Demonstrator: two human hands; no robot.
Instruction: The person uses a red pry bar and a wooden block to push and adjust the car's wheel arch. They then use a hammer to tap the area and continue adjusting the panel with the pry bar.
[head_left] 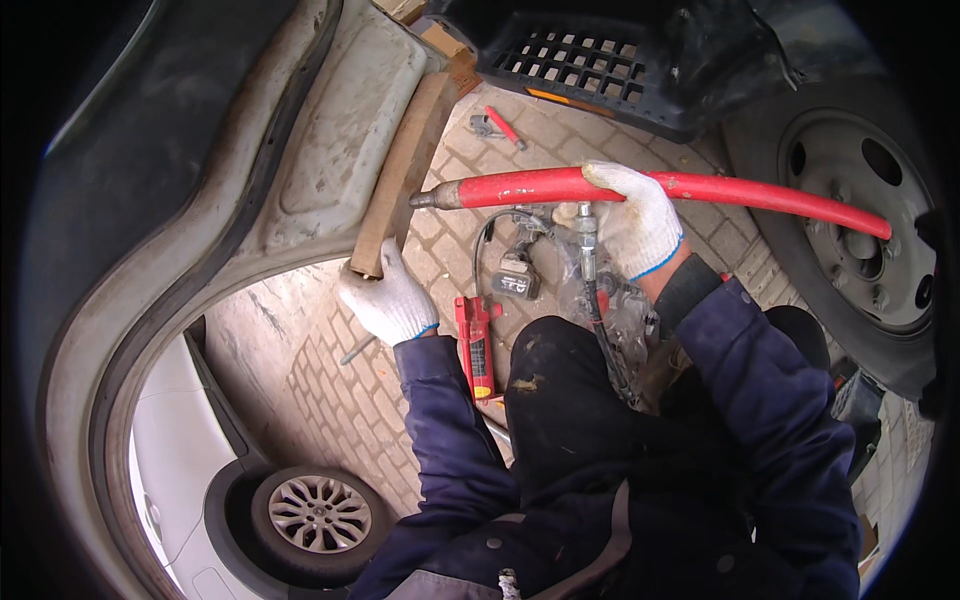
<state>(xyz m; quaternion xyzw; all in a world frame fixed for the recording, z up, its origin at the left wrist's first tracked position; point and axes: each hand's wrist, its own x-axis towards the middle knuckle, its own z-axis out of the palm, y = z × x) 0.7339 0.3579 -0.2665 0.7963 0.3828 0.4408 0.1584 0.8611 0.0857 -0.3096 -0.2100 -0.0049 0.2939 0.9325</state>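
Note:
My left hand (385, 300), in a white knit glove, is closed around the lower end of a wooden block (408, 170). The block leans lengthwise along the edge of the worn, pale vehicle panel (335, 150). Gripped in my right hand (635, 220), also gloved, is a long red pole (740, 190) that crosses the view from the block to the wheel side. Its tapered grey metal tip (435, 197) points at the block's side and appears to touch it. Below my right hand stands a metal hose coupling (587, 240) on a black hose.
On the paving lie a cordless power tool (517, 272), a red tool (478, 350) and a red-handled tool (503, 128). A black grid step (570, 60) and a large wheel (865, 220) stand at the far right. A white car (185, 440) is at the lower left.

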